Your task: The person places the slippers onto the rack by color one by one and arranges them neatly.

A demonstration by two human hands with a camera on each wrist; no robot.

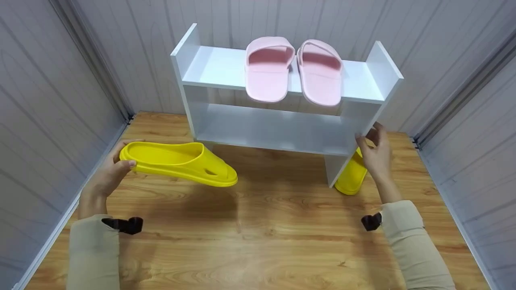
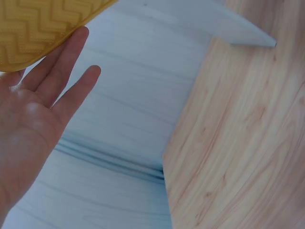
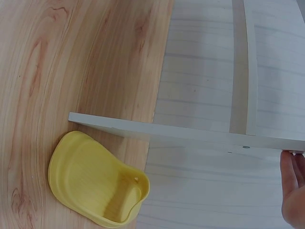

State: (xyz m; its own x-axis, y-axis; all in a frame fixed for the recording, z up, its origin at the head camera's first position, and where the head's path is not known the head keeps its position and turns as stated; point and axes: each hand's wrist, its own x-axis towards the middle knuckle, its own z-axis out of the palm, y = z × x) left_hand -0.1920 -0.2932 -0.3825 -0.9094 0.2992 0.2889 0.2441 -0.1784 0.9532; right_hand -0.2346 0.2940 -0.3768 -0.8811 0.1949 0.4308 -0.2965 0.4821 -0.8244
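My left hand [image 1: 107, 173] holds a yellow slipper [image 1: 181, 165] by its heel end, thumb on the near side, clear of the floor and toe pointing right. In the left wrist view, the zigzag sole [image 2: 43, 28] of this slipper rests against the fingers. My right hand [image 1: 377, 153] touches the right side panel [image 3: 190, 132] of a white shelf rack [image 1: 274, 127] with its fingertips. Below that hand, the other yellow slipper [image 3: 95, 181] is on the floor just outside the panel, partly hidden in the head view.
A pair of pink slippers, a left one [image 1: 268, 80] and a right one [image 1: 322, 84], stands on the rack's top shelf [image 1: 221, 66]. Panelled walls [image 1: 44, 100] enclose the wooden floor [image 1: 258, 241] at the back and both sides.
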